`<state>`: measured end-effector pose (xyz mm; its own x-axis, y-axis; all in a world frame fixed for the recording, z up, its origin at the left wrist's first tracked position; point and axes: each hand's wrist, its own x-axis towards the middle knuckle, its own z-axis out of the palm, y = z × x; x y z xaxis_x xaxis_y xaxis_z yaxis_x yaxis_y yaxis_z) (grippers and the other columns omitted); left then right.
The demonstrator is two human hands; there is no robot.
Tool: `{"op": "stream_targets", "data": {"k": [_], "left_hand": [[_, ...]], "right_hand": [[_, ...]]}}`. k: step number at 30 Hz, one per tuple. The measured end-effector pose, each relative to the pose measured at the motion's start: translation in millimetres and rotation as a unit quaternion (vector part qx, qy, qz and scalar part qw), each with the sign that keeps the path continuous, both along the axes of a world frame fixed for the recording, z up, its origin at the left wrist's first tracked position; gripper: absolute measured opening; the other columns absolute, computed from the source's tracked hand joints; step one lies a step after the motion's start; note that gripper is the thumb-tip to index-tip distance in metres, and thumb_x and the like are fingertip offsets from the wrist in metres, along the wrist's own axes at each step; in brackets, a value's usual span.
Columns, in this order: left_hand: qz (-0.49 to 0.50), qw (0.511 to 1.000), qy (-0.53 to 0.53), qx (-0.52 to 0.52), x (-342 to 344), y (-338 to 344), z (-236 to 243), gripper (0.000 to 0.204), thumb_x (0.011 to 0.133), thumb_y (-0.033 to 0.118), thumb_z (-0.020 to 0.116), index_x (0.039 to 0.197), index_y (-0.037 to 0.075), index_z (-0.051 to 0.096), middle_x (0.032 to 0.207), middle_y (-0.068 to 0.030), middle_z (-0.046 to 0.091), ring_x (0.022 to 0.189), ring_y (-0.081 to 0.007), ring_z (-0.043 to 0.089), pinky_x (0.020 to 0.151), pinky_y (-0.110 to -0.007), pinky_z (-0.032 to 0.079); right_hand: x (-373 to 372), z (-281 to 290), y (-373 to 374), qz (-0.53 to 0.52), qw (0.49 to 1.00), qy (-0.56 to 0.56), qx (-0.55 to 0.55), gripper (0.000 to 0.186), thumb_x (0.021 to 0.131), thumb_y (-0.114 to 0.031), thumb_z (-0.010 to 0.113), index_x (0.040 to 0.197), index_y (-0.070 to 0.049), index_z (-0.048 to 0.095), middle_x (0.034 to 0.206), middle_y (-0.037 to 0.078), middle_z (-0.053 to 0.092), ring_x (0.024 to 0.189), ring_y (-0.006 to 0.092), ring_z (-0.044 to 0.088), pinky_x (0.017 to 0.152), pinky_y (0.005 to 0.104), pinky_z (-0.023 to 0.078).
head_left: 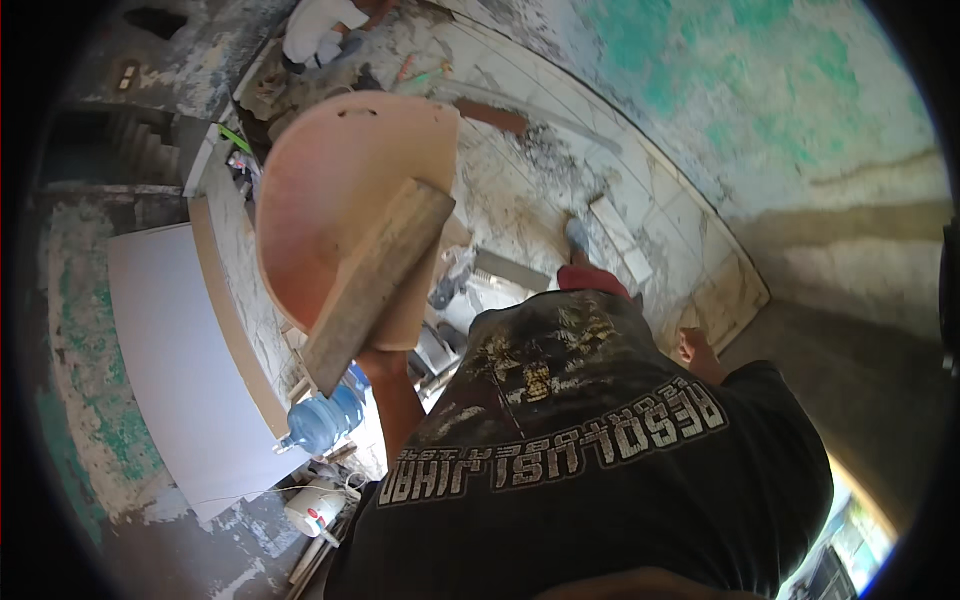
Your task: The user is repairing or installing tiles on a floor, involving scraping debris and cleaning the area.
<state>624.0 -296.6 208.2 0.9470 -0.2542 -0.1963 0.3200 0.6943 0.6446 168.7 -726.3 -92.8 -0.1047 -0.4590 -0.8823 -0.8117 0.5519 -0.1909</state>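
A large pinkish, rounded tub-like piece [320, 190] with a curved wall and a straight edge is raised at my left. Across its front lies a grey-brown wooden board [380, 285], tilted from upper right to lower left. My left hand [378, 362] grips the piece from below at its lower edge; most of the fingers are hidden behind it. To the right, beside my body, my right hand [690, 346] hangs low with its fingers curled in. It appears to hold nothing.
Another person [322, 35] crouches at the far top. Pale tiles [680, 215] with debris run along the right wall. A loose tile strip [621, 240] lies near my foot. A blue water jug [325, 420], white bucket [315, 508] and large white panel [195, 350] are at left.
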Motion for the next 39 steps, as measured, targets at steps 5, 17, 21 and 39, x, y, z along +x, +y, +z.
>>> {"op": "stream_targets", "data": {"k": [5, 17, 21, 39], "left_hand": [[0.074, 0.995, 0.055, -0.03, 27.7, -71.0, 3.3, 0.069, 0.091, 0.048, 0.056, 0.141, 0.003, 0.039, 0.143, -0.0162, 0.043, 0.131, -0.0336, 0.042, 0.111, -0.051, 0.034], [0.123, 0.989, 0.073, 0.031, 151.4, -142.0, -36.0, 0.067, 0.091, 0.046, 0.058, 0.139, 0.002, 0.041, 0.139, -0.0149, 0.047, 0.129, -0.0324, 0.045, 0.109, -0.049, 0.038], [0.108, 0.987, 0.117, 0.035, 218.4, -144.4, -57.4, 0.066, 0.092, 0.047, 0.055, 0.139, 0.002, 0.041, 0.14, -0.0158, 0.046, 0.13, -0.0333, 0.044, 0.11, -0.049, 0.037], [-0.084, 0.983, 0.141, 0.078, 640.5, -193.6, -152.3, 0.062, 0.088, 0.027, 0.057, 0.142, 0.002, 0.038, 0.146, -0.0156, 0.041, 0.136, -0.0336, 0.038, 0.114, -0.051, 0.029]], "right_hand": [[183.0, 49.4, -232.3, 0.265, 0.857, -0.152, -0.415, 0.042, 0.089, -0.041, 0.056, 0.094, 0.0, 0.062, 0.076, 0.009, 0.06, 0.074, 0.0188, 0.057, 0.071, 0.035, 0.046], [344.5, 128.6, -282.0, 0.284, 0.862, -0.191, -0.374, 0.024, 0.092, -0.026, 0.056, 0.099, -0.004, 0.064, 0.075, 0.006, 0.062, 0.071, 0.0174, 0.059, 0.07, 0.0316, 0.047], [373.5, 112.9, -192.9, 0.193, 0.928, -0.228, -0.222, 0.023, 0.089, -0.022, 0.064, 0.101, -0.003, 0.064, 0.081, 0.008, 0.066, 0.065, 0.0143, 0.059, 0.062, 0.0295, 0.047], [604.7, 162.1, 31.9, 0.172, 0.974, -0.01, 0.144, 0.023, 0.087, -0.02, 0.059, 0.106, -0.009, 0.066, 0.089, 0.013, 0.069, 0.08, 0.0266, 0.066, 0.071, 0.0374, 0.051]]}}
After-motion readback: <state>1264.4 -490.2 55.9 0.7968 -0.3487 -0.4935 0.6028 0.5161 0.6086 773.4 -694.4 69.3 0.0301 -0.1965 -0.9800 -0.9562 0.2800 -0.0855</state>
